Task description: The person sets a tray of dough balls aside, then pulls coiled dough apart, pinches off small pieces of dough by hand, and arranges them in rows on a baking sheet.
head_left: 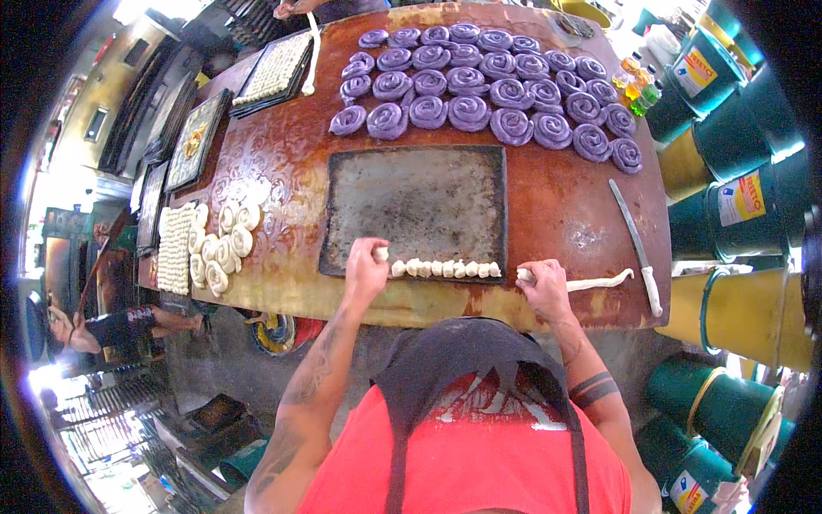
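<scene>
My left hand (366, 264) pinches a small white dough piece (381, 254) at the lower left of a dark, worn metal tray (415, 201). A row of small dough pieces (445, 268) lies along the tray's near edge. My right hand (541, 283) is closed on another bit of dough (525, 274) just outside the tray's lower right corner, beside a long white dough rope (599, 281) stretched on the brown tabletop (591, 218).
Purple dough coils (467, 81) fill the back; white coils (227, 253) lie left. A knife (634, 244) lies right, bottles (642, 98) behind it. Trays (197, 137) line the left edge. Green barrels (745, 128) stand right. Other people's hand (282, 8) and body (103, 330) show.
</scene>
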### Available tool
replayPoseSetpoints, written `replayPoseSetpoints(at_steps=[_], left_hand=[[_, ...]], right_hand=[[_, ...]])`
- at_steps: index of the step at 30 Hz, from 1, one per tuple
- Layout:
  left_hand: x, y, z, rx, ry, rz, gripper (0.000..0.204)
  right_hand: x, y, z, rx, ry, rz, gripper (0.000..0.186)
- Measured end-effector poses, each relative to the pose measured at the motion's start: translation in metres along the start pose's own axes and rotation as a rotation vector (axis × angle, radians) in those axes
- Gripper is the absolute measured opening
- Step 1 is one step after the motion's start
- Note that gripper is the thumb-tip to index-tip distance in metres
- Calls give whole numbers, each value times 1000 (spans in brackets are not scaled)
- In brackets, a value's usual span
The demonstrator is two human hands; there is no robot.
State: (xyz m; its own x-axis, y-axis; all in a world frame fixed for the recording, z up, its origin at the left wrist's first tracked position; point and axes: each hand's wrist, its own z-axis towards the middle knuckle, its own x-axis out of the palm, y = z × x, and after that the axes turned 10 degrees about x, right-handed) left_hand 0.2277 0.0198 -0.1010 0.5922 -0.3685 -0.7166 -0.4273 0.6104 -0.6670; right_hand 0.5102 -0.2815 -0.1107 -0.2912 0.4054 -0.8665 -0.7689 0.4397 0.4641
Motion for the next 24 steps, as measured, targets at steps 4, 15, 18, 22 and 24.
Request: replayPoseSetpoints(at_steps=[4, 15, 18, 22, 24], left_hand=[[-3, 1, -34, 31, 60, 74, 25], [34, -127, 41, 350, 317, -277, 38], [64, -185, 62, 479, 468, -474, 29], [83, -189, 67, 591, 469, -433, 26], [87, -187, 64, 352, 480, -459, 27]], right_hand=[[7, -9, 17, 757, 196, 1244, 15], [-16, 37, 42, 645, 216, 534, 15], [-13, 56, 34, 728, 187, 962, 8], [-16, 58, 33, 638, 102, 1112, 12], [-13, 59, 31, 442, -71, 682, 23]])
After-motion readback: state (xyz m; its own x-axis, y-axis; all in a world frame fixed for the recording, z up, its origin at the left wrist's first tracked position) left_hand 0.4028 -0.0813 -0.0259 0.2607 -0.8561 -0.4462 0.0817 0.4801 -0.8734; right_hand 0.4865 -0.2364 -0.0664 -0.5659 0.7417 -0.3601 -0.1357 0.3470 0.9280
